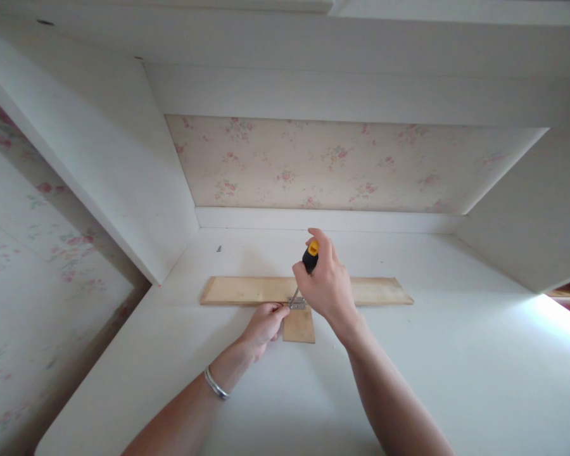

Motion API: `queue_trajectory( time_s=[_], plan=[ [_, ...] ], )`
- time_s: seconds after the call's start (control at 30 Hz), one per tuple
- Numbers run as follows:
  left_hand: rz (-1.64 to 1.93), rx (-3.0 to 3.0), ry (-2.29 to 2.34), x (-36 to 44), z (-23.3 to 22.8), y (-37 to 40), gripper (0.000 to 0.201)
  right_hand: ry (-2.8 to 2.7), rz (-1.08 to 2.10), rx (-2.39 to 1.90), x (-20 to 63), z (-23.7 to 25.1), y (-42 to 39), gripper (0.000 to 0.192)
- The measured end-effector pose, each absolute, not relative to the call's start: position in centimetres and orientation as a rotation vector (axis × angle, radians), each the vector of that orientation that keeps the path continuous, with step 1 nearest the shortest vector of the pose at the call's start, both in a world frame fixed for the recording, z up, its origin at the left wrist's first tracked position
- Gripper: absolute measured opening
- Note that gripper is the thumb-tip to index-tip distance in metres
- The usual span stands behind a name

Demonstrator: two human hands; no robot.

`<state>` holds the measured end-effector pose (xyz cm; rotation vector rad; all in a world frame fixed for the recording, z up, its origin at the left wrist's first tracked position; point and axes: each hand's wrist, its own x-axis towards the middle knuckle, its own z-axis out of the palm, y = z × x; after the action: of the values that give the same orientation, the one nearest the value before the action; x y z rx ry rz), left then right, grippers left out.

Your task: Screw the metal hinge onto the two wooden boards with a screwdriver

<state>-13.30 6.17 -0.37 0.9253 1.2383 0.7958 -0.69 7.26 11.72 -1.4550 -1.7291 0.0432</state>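
Just screwdriver within right hand

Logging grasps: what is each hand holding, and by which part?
Right hand grips a screwdriver by its black-and-yellow handle. Left hand pinches the metal hinge at its left edge.

Two bare forearms come up from the bottom edge, no sleeves anywhere in sight, both uncovered all the way to the frame's edge. On the left wrist, there's a slim silver bangle, a plain band of metal, smooth and shiny, sitting just below the left hand. The right hand and its wrist carry nothing: no ring, no watch, no glove.
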Motion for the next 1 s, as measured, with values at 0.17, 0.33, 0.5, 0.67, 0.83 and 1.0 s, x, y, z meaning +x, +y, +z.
queue_trajectory(
  time_s=[0.17,0.33,0.5,0.67,0.83,1.0],
  plan=[
    [0.814,0.914,1.238,-13.23,-0.37,6.1,0.027,-1.707,-0.016,-1.471,-0.76,11.82,7.24,0.043],
    [0.806,0.921,1.243,-13.24,-0.42,6.13,0.026,-1.76,0.018,-1.442,-0.62,11.96,7.17,0.049],
    [0.8,0.908,1.239,-13.29,-0.46,6.14,0.027,-1.728,-0.016,-1.476,-0.51,11.93,7.15,0.047],
    [0.799,0.922,1.228,-13.34,-0.34,6.11,0.024,-1.739,-0.004,-1.453,-0.48,11.89,7.18,0.046],
    [0.79,0.925,1.227,-13.31,-0.33,6.11,0.026,-1.761,-0.011,-1.465,-0.54,12.1,6.93,0.048],
    [0.792,0.94,1.217,-13.29,-0.43,6.14,0.026,-1.79,0.018,-1.435,-0.52,12.15,6.82,0.052]
  ],
)
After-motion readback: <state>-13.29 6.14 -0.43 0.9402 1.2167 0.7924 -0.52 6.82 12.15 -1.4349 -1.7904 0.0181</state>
